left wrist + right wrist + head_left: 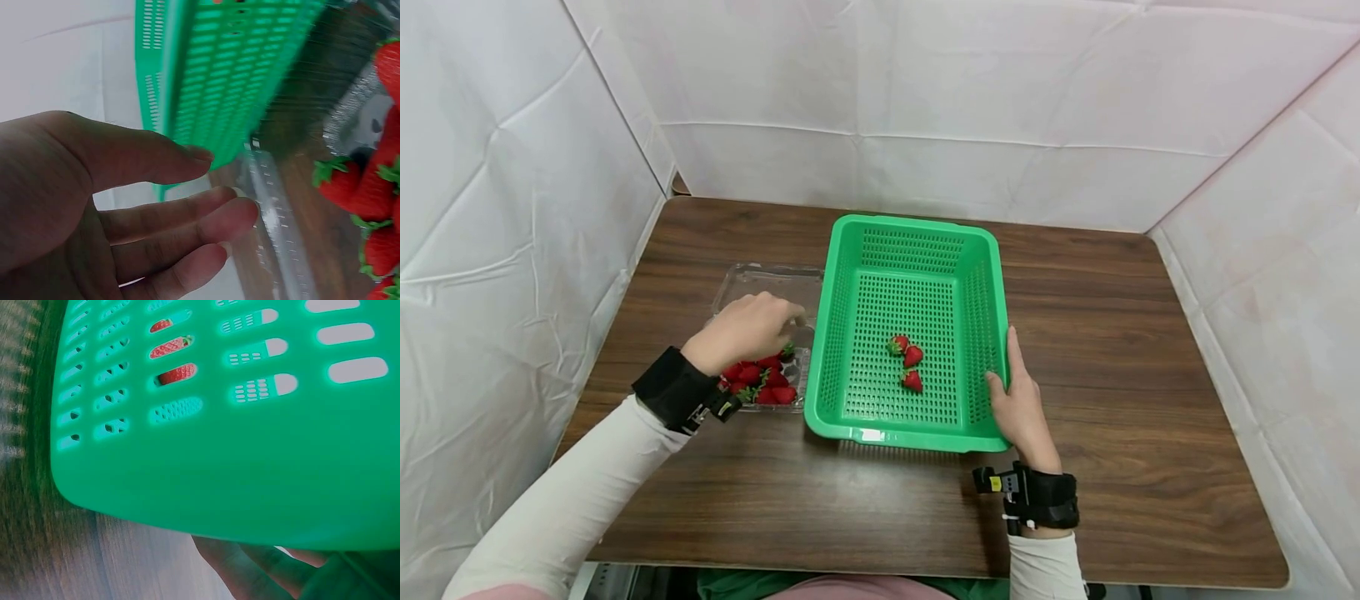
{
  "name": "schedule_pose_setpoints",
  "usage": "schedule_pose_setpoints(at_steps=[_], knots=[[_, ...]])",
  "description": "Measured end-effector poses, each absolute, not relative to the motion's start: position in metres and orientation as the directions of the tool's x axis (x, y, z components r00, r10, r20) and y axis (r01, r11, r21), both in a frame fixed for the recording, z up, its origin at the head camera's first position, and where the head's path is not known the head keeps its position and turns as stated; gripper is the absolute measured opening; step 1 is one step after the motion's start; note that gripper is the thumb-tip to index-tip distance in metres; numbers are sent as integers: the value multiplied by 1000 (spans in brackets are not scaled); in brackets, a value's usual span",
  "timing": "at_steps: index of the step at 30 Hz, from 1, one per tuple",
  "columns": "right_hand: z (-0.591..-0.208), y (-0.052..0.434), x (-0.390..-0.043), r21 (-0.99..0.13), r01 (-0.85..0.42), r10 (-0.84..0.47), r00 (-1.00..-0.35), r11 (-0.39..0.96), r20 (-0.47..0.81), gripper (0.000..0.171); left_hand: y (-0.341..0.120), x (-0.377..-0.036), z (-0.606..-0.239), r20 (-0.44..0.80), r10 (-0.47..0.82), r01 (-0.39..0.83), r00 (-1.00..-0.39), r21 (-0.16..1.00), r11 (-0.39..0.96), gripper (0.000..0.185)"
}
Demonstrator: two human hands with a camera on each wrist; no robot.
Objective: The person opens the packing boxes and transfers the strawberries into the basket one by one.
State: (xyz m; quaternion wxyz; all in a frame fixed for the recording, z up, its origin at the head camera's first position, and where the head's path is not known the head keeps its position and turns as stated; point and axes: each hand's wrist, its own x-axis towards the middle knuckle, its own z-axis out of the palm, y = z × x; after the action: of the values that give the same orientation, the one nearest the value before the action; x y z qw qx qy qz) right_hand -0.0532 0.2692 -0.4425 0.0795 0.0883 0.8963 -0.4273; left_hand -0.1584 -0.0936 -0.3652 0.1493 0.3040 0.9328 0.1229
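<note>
A green perforated basket point(981, 250) stands mid-table with three strawberries point(910, 364) on its floor. Left of it lies a clear plastic tray point(760, 279) with several strawberries point(763, 379) at its near end. My left hand point(778, 323) hovers over those berries, fingers loosely bent and holding nothing; the left wrist view shows its fingers point(187, 212) apart beside the strawberries point(375, 194) and the basket point(231, 75). My right hand point(1003, 367) holds the basket's right wall, thumb over the rim and fingers along the outside. In the right wrist view its fingers point(250, 569) lie against the basket point(219, 462).
The brown wooden table point(1135, 333) is enclosed by white cloth walls point(512, 250) on the left, back and right. Bare tabletop lies right of the basket and along the near edge.
</note>
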Motion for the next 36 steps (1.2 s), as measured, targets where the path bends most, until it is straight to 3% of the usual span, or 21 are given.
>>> schedule_pose_setpoints(at_steps=[21, 30, 34, 36], knots=[[-442, 269, -53, -758, 235, 97, -970, 609, -223, 75, -108, -166, -404, -365, 531, 453, -764, 282, 846, 31], [-442, 269, -53, -761, 234, 104, -971, 606, -216, 75, -105, -166, -407, -368, 537, 470, -760, 260, 844, 38], [-442, 268, -52, -767, 234, 110, -971, 597, -210, 75, -103, -166, -409, -359, 527, 467, -770, 245, 850, 11], [-443, 268, -52, -768, 234, 109, -971, 596, -211, 75, -102, -165, -410, -359, 530, 471, -769, 244, 848, 7]])
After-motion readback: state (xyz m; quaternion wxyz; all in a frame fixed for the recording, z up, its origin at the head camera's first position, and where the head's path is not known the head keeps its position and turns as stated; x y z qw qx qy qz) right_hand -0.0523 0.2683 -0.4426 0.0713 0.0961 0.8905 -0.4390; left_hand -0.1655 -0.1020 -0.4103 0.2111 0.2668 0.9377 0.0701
